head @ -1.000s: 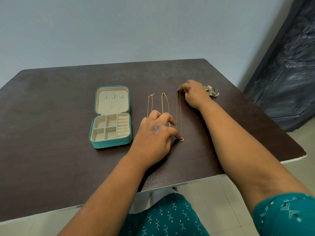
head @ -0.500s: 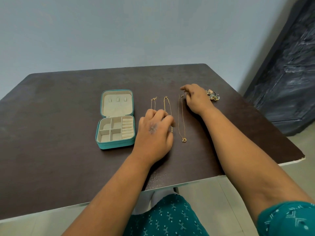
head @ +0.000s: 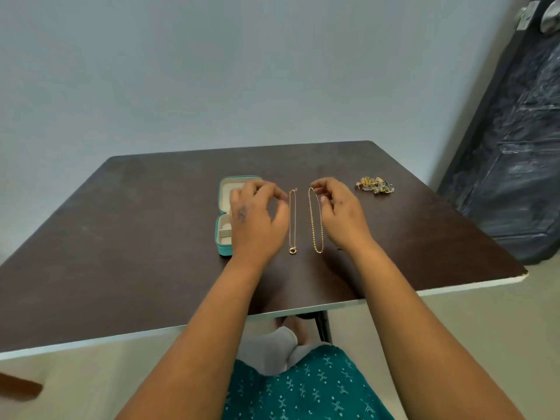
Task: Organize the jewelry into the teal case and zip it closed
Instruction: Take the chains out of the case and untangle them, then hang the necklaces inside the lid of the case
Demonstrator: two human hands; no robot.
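My dark brown bench (head: 121, 237) stands against a pale blue-grey wall (head: 212, 71). On it, from the left: one open teal case (head: 223, 234), partly behind my left hand (head: 257, 219), whose fingers hang loosely curled, holding nothing; two gold chains, a thin pendant chain (head: 292, 221) and a thicker chain (head: 315, 219); my right hand (head: 339, 213), pinching that thicker chain's top; one heap of jewelry (head: 375, 185).

hands (head: 298, 219) over two chains (head: 315, 219) | teal case (head: 222, 237) open
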